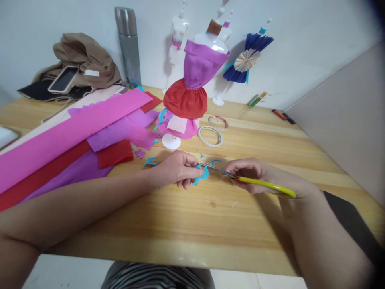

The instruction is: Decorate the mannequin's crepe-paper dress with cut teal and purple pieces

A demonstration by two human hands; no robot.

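Note:
Between the thumb and fingers of my left hand (183, 170) is a small blue paper piece (205, 175). My right hand (255, 174) is closed around a pair of scissors with yellow handles (267, 184). The metal blades (213, 167) point left and meet the blue paper near my left fingertips. Small blue scraps (216, 161) lie on the table just behind the blades. Beyond my hands stands a mannequin (207, 60) dressed in a purple top and a gathered red skirt.
Pink, purple and red paper sheets (75, 136) cover the table's left side. Two tape rolls (209, 136) and a white disc (171, 141) lie ahead. Along the wall are a bottle (128, 48), a brown cloth bag (87, 56), a phone (63, 79) and a mannequin in blue (246, 60).

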